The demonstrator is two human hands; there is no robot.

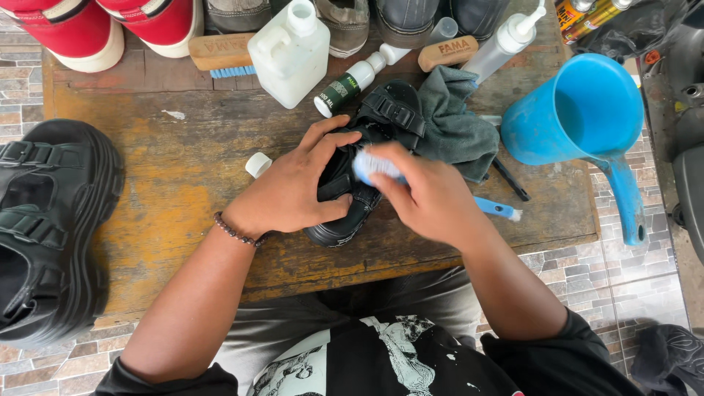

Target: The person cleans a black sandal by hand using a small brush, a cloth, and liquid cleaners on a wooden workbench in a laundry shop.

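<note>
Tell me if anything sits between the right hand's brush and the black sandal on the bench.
Nothing visible does. The right hand presses the small blue brush straight onto the black sandal, while the left hand steadies it from the side. The grey cloth lies behind the sandal, off the brush's path.

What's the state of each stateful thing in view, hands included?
left hand: gripping the black sandal, steadying it
right hand: closed on a small blue brush
black sandal: on the wooden table, straps buckled
small blue brush: pressed against the sandal
white jug: upright, cap off
white cap: loose on the table
green bottle: lying on its side
blue scoop: tipped on its side
grey cloth: crumpled beside the sandal
</note>
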